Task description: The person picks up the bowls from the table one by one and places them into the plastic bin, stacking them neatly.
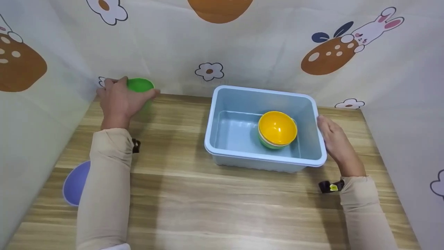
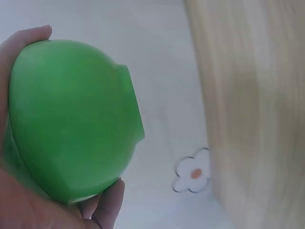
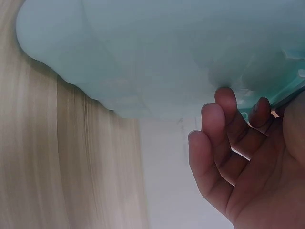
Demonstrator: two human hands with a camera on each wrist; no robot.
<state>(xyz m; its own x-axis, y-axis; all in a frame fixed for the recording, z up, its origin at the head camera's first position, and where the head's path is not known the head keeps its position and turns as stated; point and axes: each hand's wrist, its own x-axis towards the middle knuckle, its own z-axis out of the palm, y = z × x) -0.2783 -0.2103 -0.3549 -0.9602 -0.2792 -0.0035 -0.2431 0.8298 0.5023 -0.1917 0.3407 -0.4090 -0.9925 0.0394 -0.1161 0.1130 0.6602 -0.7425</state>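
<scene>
At the far left a purple, round, smooth bowl (image 1: 73, 185) sits on the wood-grained bench (image 1: 180, 194), partly hidden by the beige left sleeve (image 1: 105, 180); beyond it, near the back wall of pale printed cloth (image 1: 166, 45), the left hand (image 1: 118, 100) grips a bright green, round, plastic-looking bowl (image 1: 139, 85), thumb on its right side and fingers round the other, its hollow turned up and its foot seemingly lifted off the bench; the key relation is that this green bowl lies to the left of the light blue, rectangular plastic bin (image 1: 263, 161), about level with its far rim and well apart from it, with a stretch of bench between the 2; the bin's long axis runs left to right, its right end slightly nearer the person, so its short left side faces the left hand; inside, right of the middle, stands a stack of round bowls, yellow over pale and green (image 1: 277, 129); the right hand (image 1: 338, 142), far from the green bowl, rests loosely bent fingers against the bin's right outer side
</scene>
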